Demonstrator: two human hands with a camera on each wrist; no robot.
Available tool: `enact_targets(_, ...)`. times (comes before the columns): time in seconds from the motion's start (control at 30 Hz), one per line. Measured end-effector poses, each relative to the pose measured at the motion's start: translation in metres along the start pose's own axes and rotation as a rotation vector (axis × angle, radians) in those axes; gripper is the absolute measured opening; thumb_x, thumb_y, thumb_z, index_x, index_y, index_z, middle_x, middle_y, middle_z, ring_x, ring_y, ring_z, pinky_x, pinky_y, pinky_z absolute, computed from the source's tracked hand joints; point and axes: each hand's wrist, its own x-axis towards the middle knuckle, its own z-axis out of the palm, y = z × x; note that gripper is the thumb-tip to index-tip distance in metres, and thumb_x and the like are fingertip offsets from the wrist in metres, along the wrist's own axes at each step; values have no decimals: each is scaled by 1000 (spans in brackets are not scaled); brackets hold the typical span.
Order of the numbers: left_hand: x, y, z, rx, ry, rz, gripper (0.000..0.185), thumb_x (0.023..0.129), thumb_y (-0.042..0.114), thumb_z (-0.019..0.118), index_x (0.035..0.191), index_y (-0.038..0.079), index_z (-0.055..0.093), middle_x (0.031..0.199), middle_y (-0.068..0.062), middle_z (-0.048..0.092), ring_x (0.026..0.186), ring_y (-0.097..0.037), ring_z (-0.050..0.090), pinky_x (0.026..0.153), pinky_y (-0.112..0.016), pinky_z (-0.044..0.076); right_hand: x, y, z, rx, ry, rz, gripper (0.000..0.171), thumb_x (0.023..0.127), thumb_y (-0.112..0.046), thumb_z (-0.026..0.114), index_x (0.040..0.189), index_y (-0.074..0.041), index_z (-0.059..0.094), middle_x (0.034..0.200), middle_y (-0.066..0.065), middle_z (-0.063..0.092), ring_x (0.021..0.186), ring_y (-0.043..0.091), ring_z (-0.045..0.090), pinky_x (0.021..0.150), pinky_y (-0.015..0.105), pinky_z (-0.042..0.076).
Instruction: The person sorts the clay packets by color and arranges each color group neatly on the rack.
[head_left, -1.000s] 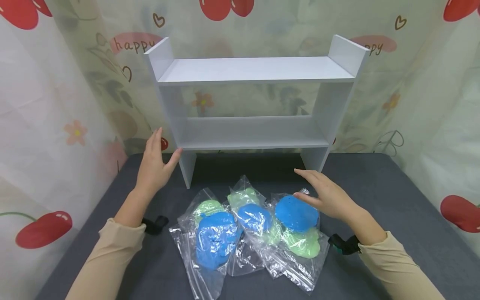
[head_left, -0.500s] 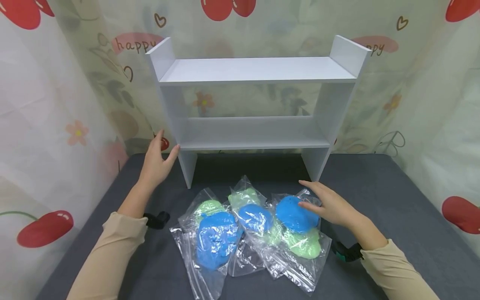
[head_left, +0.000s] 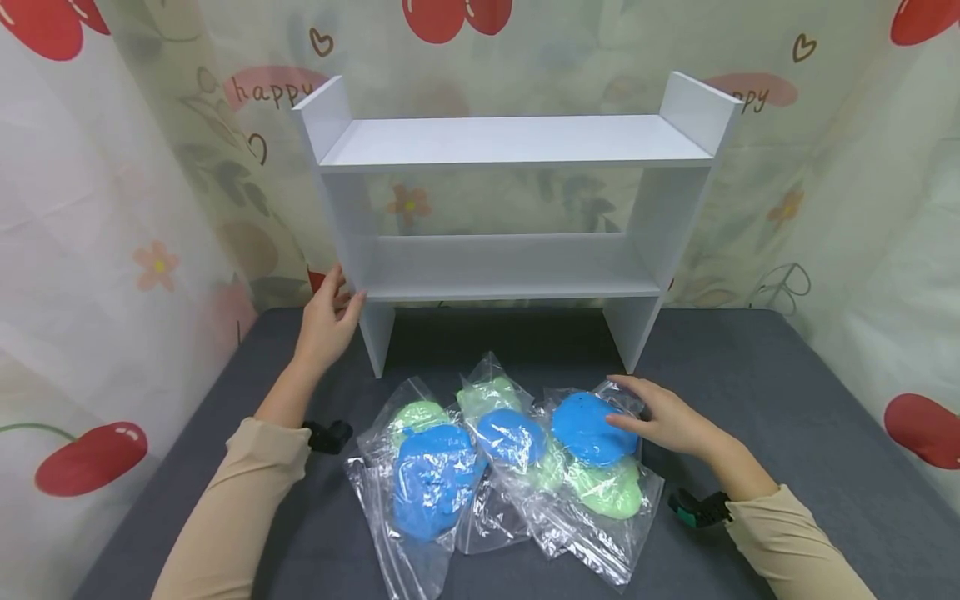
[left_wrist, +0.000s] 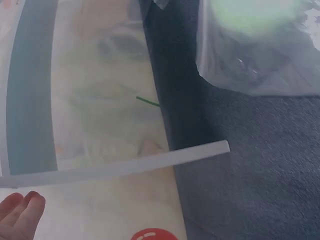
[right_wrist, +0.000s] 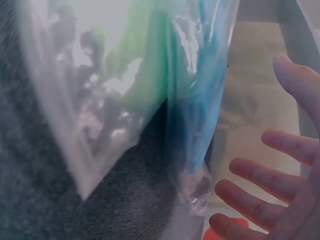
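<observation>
A: Since a moment ago, the left hand (head_left: 326, 329) has moved in closer to the side of the white shelf (head_left: 495, 137). The right hand (head_left: 667, 417) has come a bit nearer to the clear bags (head_left: 558, 517).

B: Is the right hand holding a bag?

A: No. From above, it looks like the fingers are on the blue lump (head_left: 592, 429). But the right wrist view shows them spread wide, with a gap beside the bag.

B: And the left hand?

A: It's not gripping anything that I can see. Its fingers are loose, next to the side board. The left wrist view shows only a few fingertips (left_wrist: 32, 212), very close to the board's edge. I can't tell if they touch.

B: Why are the bags there?

A: They lie in a pile on the desk (head_left: 750, 375), in front of the shelf. I guess that's so both hands can reach them. Maybe the plastic keeps the blue lumps and green lumps (head_left: 609, 492) clean.

B: And the shelf?

A: It stands upright behind them.
</observation>
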Motion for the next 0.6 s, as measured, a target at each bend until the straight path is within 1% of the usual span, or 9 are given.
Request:
enact_targets(0.13, 4, 3, 5, 1, 38, -8, 55, 97, 24, 49, 146, 8, 29, 139, -27, 43, 120, -45, 51, 95, -51, 47, -1, 5, 2, -9, -1, 3, 68, 89, -39, 61, 140, -1, 38, 137, 24, 46, 123, 43, 47, 96, 58, 41)
enact_targets(0.27, 8, 4, 8, 1, 63, -20, 51, 97, 21, 49, 143, 5, 33, 137, -28, 46, 119, -44, 52, 94, -50, 48, -2, 8, 2, -25, 1, -4, 68, 88, -38, 63, 139, -1, 39, 136, 25, 47, 123, 44, 46, 95, 59, 41)
enact_targets(0.43, 8, 2, 10, 37, 74, -31, 47, 98, 14, 45, 143, 6, 33, 136, -27, 47, 115, -44, 55, 91, -51, 49, -2, 11, 4, -34, -11, -5, 72, 84, -37, 67, 138, 2, 40, 135, 27, 46, 124, 46, 44, 96, 61, 40)
enact_targets(0.6, 7, 1, 10, 53, 75, -24, 46, 98, 12, 44, 143, 6, 35, 135, -26, 48, 113, -44, 57, 90, -52, 50, -2, 14, 6, -4, -57, 24, 80, 80, -40, 71, 139, 3, 37, 137, 29, 43, 125, 48, 41, 95, 62, 39)
